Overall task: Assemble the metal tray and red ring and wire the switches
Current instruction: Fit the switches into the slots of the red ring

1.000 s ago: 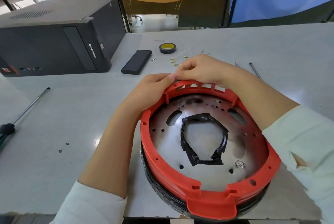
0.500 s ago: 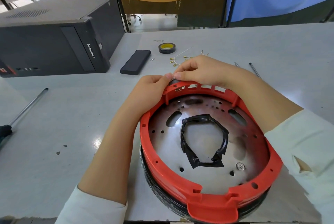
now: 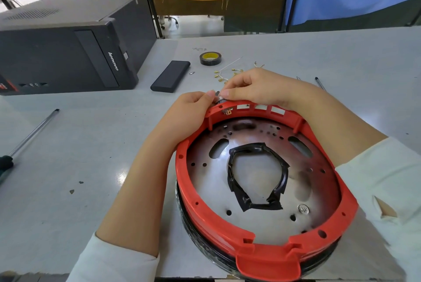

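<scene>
Red ring (image 3: 262, 231): seated on metal tray (image 3: 257, 181), near table edge.
Right hand (image 3: 257, 89): pinching small switch (image 3: 219, 99) at ring's far rim.
Left hand (image 3: 193, 108): fingertips pinching same switch.
Change: switch now visible between fingertips; terminals showing inside leftmost slot, insertion likely underway.

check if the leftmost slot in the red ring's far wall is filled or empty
Filled: a small switch sits in that slot of the red ring, terminals poking inward; the three slots to its right show through empty.
</scene>
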A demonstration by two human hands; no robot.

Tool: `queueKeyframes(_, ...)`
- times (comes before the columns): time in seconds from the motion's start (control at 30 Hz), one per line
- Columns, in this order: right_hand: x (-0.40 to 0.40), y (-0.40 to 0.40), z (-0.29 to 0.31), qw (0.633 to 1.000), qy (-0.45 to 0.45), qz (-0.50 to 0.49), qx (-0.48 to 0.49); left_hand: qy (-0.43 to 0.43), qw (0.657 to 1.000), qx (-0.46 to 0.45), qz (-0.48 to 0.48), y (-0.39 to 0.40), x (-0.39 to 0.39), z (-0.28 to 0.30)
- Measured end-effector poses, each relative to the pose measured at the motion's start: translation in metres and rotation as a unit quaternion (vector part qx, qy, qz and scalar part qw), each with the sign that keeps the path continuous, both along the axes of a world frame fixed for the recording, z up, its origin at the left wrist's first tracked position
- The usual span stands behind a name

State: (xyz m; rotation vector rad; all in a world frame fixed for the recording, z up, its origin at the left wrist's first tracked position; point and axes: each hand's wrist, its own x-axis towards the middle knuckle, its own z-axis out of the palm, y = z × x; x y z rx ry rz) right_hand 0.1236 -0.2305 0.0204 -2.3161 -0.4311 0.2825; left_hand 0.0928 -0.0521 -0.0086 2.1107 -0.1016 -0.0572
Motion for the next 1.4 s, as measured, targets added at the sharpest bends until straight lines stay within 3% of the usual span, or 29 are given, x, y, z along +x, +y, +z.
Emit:
queueKeyframes(0.3, -0.002, 0.001, 0.001, 1.000, -0.007, 0.006, -0.007, 0.009, 1.000, -0.006, -0.001, 0.000, -0.002, 0.001)
queueKeyframes(0.67, 0.006, 0.007, -0.003, 0.998, 0.021, -0.056, 0.013, 0.056, 0.998, -0.028, -0.019, 0.001, -0.010, 0.006)
queueKeyframes(1.07, 0.007, -0.003, 0.003, 0.997, 0.078, 0.007, 0.020, 0.036, 0.999, -0.026, 0.021, 0.002, -0.007, 0.004)
queueKeyframes(1.4, 0.011, 0.004, -0.002, 0.992, 0.067, -0.098, 0.039, 0.025, 0.999, -0.028, 0.030, 0.000, 0.000, 0.002)
